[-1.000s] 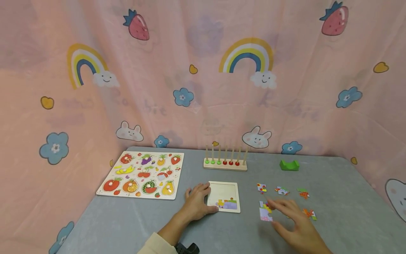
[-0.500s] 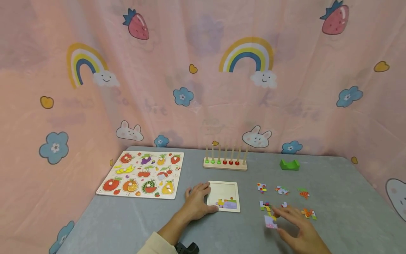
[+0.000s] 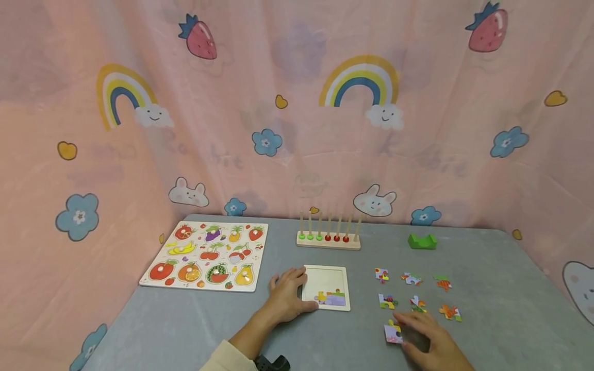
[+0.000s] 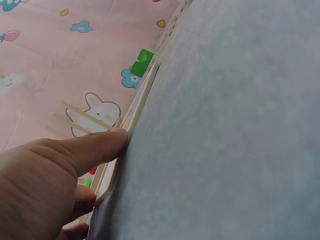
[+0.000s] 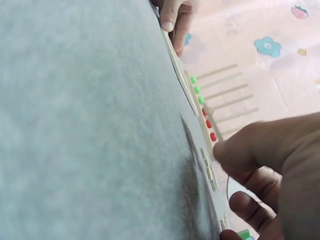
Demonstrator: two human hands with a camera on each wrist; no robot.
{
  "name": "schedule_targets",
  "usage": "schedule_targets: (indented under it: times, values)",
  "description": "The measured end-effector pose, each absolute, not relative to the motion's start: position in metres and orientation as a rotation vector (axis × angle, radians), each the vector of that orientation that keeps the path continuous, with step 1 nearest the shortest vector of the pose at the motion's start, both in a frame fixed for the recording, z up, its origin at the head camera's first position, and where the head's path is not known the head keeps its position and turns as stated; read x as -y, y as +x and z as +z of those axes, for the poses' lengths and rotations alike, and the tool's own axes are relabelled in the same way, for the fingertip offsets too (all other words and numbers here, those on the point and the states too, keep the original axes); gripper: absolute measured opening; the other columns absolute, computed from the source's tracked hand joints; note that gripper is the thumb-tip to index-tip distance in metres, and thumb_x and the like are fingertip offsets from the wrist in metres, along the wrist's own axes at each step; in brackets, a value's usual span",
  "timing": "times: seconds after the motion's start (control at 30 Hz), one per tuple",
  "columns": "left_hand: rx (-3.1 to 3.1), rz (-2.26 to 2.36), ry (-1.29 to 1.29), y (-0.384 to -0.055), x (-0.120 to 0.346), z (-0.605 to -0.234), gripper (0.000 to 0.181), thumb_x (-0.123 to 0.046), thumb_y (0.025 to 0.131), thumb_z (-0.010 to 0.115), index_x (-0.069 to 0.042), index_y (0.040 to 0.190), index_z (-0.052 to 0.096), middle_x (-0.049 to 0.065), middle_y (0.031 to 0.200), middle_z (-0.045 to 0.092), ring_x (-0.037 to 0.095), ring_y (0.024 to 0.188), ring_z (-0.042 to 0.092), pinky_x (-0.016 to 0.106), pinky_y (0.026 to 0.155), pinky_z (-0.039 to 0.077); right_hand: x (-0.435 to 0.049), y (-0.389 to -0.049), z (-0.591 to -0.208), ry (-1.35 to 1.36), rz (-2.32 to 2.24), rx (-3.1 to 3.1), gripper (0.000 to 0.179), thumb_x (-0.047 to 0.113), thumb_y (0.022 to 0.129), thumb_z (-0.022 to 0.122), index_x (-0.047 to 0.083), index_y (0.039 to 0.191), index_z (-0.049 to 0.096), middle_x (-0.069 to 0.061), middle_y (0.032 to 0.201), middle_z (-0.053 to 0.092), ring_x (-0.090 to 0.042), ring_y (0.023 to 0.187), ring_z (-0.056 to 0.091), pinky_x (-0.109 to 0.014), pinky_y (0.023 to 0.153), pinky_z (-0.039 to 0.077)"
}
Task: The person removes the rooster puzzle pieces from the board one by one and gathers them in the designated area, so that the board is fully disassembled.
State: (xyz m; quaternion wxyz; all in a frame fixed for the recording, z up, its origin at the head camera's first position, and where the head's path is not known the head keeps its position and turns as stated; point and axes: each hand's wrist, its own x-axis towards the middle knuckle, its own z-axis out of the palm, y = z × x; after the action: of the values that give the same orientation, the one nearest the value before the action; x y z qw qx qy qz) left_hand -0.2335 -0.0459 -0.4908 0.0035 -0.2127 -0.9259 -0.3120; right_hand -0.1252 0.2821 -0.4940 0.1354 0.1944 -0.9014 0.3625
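Note:
My left hand (image 3: 287,296) holds the left side of a pale wooden puzzle tray (image 3: 325,278), thumb along its near edge. In the left wrist view, the thumb (image 4: 107,145) rests on the tray's edge (image 4: 145,95). Joined pieces (image 3: 331,297) fill part of the tray's lower right. A lavender-and-yellow jigsaw piece (image 3: 393,334) lies on the table to the right. My right hand (image 3: 431,340) is beside it, index finger and thumb spread at its right side. In the right wrist view, nothing shows between that hand's thumb (image 5: 235,150) and fingers.
Several loose jigsaw pieces (image 3: 411,279) lie in rows beyond my right hand. A peg counting rack (image 3: 328,240) with green and red beads stands behind the tray. A fruit puzzle board (image 3: 204,257) lies left; a green curved block (image 3: 422,241) sits back right.
The lavender-and-yellow piece has moved toward me, out from the row of loose pieces, along with my right hand. Its fingers now stand at the piece's side. My left hand stays on the tray.

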Motion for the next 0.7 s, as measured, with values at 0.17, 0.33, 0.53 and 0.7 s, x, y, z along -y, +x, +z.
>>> schedule_targets:
  times: [0.17, 0.33, 0.53, 0.7]
  values:
    - [2.899, -0.980, -0.675, -0.233, 0.046, -0.490, 0.073, -0.034, 0.072, 0.084, 0.002, 0.131, 0.058, 0.010, 0.143, 0.047, 0.034, 0.134, 0.035, 0.063, 0.103, 0.012, -0.284, -0.127, -0.501, 0.568, 1.018, 2.564, 0.056, 0.002, 0.066, 0.084, 0.011, 0.119, 0.069, 0.012, 0.109, 0.060, 0.000, 0.100, 0.047, -0.011, 0.082, 0.033]
    - [2.899, -0.972, -0.675, -0.233, 0.046, -0.490, 0.074, -0.034, 0.072, 0.084, 0.002, 0.131, 0.058, 0.010, 0.143, 0.047, 0.033, 0.133, 0.035, 0.063, 0.102, 0.012, -0.284, -0.130, -0.508, 0.655, 0.988, 2.491, 0.058, -0.003, 0.061, 0.084, 0.008, 0.116, 0.070, 0.010, 0.107, 0.061, -0.001, 0.099, 0.047, -0.007, 0.085, 0.029]
    - [2.896, -0.976, -0.669, -0.234, 0.046, -0.491, 0.074, -0.034, 0.071, 0.083, 0.002, 0.131, 0.058, 0.010, 0.143, 0.047, 0.032, 0.133, 0.036, 0.062, 0.103, 0.012, -0.284, -0.131, -0.511, 0.696, 0.963, 2.480, 0.057, -0.004, 0.061, 0.083, 0.007, 0.115, 0.070, 0.010, 0.106, 0.061, -0.002, 0.097, 0.047, -0.008, 0.084, 0.030]
    - [2.892, -0.977, -0.675, -0.234, 0.046, -0.492, 0.074, -0.034, 0.071, 0.084, 0.002, 0.131, 0.058, 0.010, 0.142, 0.047, 0.032, 0.133, 0.036, 0.063, 0.103, 0.012, -0.284, -0.130, -0.510, 0.692, 0.948, 2.487, 0.057, -0.003, 0.060, 0.084, 0.006, 0.115, 0.070, 0.010, 0.107, 0.061, -0.003, 0.097, 0.048, -0.008, 0.084, 0.030]
